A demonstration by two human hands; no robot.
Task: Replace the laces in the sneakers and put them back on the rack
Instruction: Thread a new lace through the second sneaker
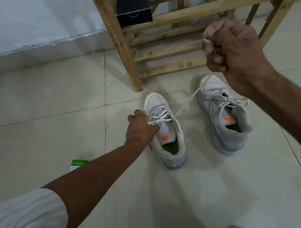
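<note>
Holding a flat white lace taut, your right hand is raised in front of the pale wooden slatted rack. Its fingers are clenched round the lace, and a short end shows above the knuckles. From there the lace runs down in a straight line, crossing the orange-tipped toe of the right grey-and-white mesh sneaker, to the upper eyelets of the left grey-and-white mesh sneaker.

Your left hand is down at that left sneaker, pinching the crossed lace at the left row of eyelets and bearing against the side of the shoe.

Both sneakers stand upright on the pale tiled floor, side by side and apart, toes towards the rack and just short of its front leg. Each shows an orange triangle on the tongue and a green insole. The right sneaker carries its own loose white lace, slack, with ends spilling over the collar.

A black cardboard box sits on a rack shelf at its left post. A green-and-white packet lies on the floor, partly hidden behind your left forearm. Your white sleeve fills the lower left corner.
</note>
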